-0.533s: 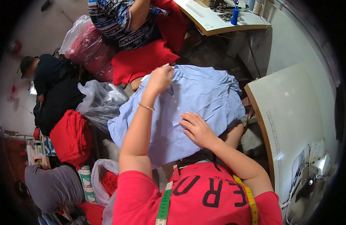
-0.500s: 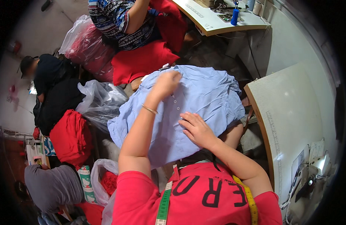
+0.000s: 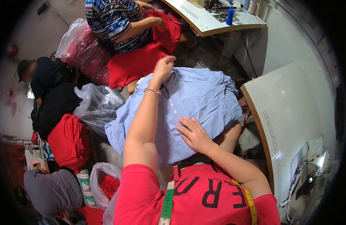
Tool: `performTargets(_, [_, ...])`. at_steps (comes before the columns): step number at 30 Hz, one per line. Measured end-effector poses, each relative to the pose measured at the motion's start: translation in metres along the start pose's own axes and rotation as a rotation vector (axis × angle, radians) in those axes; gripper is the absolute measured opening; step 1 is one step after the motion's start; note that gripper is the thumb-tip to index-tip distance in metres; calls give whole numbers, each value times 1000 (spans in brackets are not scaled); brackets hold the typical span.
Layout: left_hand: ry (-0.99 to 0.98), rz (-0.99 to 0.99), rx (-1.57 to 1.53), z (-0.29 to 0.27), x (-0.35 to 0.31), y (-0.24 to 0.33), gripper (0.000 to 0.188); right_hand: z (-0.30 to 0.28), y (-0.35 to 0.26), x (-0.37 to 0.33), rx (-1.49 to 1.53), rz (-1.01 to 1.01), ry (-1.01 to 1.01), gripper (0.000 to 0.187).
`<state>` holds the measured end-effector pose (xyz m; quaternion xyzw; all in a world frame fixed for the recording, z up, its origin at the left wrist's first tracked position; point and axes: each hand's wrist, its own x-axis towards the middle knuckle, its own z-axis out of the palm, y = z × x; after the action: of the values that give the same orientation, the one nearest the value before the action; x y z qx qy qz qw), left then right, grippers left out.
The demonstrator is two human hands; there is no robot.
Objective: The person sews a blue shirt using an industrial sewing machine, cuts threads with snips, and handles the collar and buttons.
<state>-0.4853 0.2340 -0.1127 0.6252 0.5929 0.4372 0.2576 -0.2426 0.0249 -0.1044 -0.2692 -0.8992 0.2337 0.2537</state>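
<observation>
A light blue shirt (image 3: pixel 195 93) with small white buttons lies rumpled across my lap. My left hand (image 3: pixel 164 68), a bracelet on its wrist, is at the shirt's far collar end. Its fingers are curled closed; whatever they hold is hidden or too small to make out. Below it, the shirt's neck opening shows dark. My right hand (image 3: pixel 196 134) rests on the shirt front beside the button line, fingers spread and palm down. A tape measure (image 3: pixel 166 200) hangs round my neck over my red top.
A white sewing table (image 3: pixel 287 123) stands close on my right, another white table (image 3: pixel 206 20) ahead. A co-worker in a patterned top (image 3: pixel 109 22) sits ahead near red cloth (image 3: pixel 133 63). Clear plastic bags (image 3: pixel 100 105) and red folded garments (image 3: pixel 69 140) crowd the left.
My left hand has moved farther away and slightly left, past the collar end. My right hand stays on the shirt front. The co-worker ahead has shifted their arms.
</observation>
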Motion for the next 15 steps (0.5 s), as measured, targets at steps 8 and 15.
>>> performTargets(8, [-197, -303, 94, -30, -5, -11, 32, -4, 1, 2, 5, 19, -19, 38])
performTargets(15, [-365, -254, 109, -7, 6, -19, 27, -4, 2, 2, -1, 26, -25, 39])
